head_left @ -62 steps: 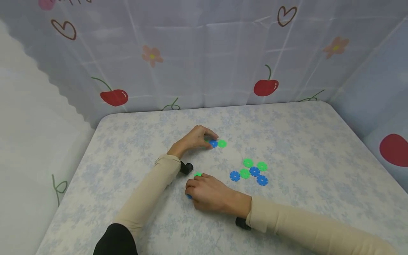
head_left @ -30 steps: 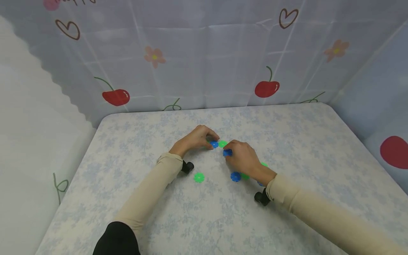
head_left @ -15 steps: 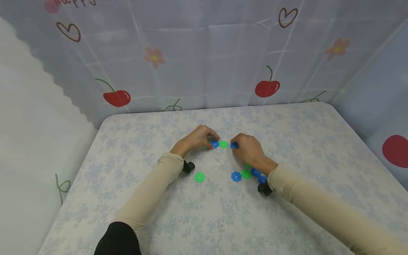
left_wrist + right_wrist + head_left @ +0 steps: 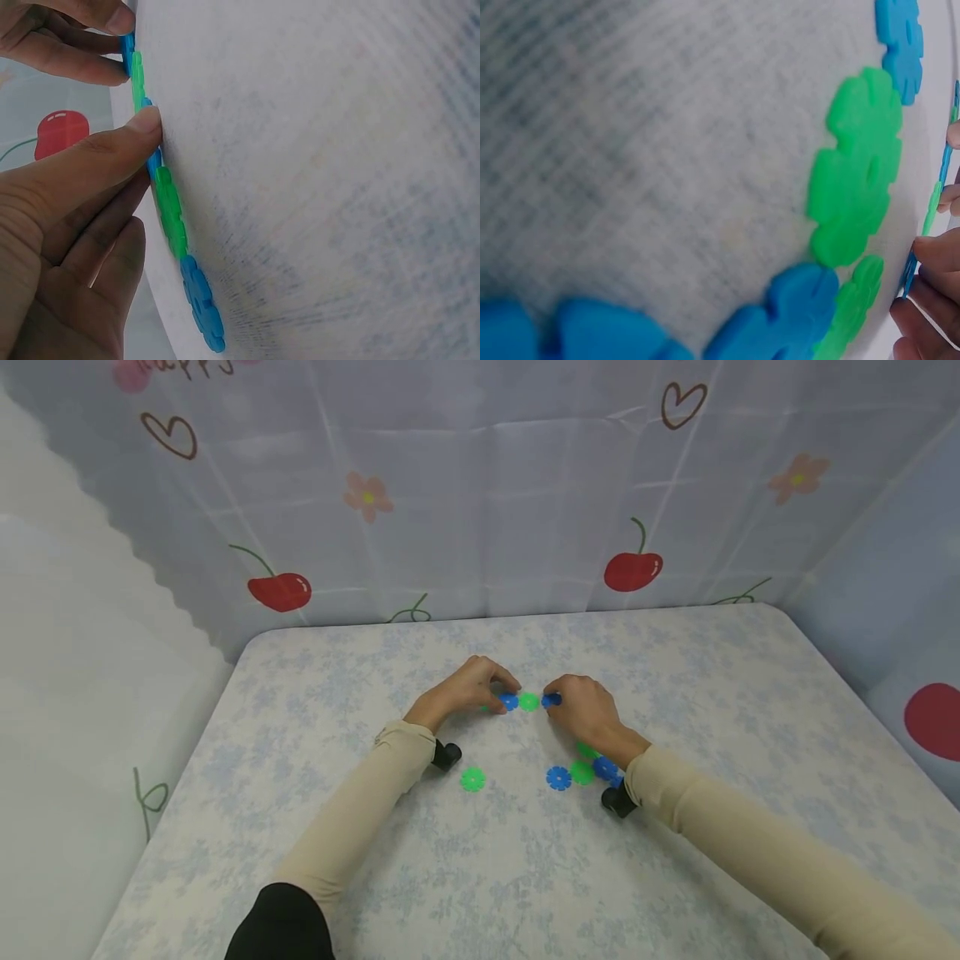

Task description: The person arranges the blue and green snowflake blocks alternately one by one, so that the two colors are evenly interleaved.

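My left hand (image 4: 468, 685) pinches a blue notched plastic disc (image 4: 509, 702) between thumb and fingers, close over the table. In the left wrist view this disc sits in a row. A green disc (image 4: 171, 214) and a blue disc (image 4: 202, 304) follow on the near side, both hidden behind the hand in the head view. On the other side is another green disc (image 4: 529, 702). My right hand (image 4: 587, 710) pinches a second blue disc (image 4: 551, 700) just right of that green one. In the left wrist view its edge meets the green disc.
Below the right forearm lie several more discs, among them a blue disc (image 4: 558, 778) and a green disc (image 4: 582, 772), partly covered by the wrist. A lone green disc (image 4: 472, 779) lies nearer on the patterned tabletop (image 4: 360, 860). A curtain (image 4: 480, 527) hangs behind.
My right hand has moved from the near middle up and right, carrying the blue disc to the right end of the row. The lone green disc is now uncovered. My left hand has barely moved.
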Available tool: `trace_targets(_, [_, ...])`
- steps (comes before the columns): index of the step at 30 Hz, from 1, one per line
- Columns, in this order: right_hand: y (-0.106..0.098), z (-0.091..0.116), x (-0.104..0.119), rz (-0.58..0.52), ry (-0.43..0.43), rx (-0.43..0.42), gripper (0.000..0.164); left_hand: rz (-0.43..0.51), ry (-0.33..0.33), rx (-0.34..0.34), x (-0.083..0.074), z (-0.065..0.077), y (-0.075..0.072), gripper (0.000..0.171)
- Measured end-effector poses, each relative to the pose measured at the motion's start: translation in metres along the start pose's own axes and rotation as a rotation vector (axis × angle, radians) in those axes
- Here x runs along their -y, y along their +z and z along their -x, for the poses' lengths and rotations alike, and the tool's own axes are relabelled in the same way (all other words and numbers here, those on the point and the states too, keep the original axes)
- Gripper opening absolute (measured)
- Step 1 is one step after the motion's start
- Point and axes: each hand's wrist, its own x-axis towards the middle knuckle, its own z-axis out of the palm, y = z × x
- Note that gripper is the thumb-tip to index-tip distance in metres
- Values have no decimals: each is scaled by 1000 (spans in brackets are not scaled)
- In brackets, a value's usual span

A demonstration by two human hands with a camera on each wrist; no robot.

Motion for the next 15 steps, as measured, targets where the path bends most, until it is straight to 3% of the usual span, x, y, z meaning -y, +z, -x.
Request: trace_targets(15, [0,0,0,18,0,20,31,-9,-12,-2,-1,0,1,40])
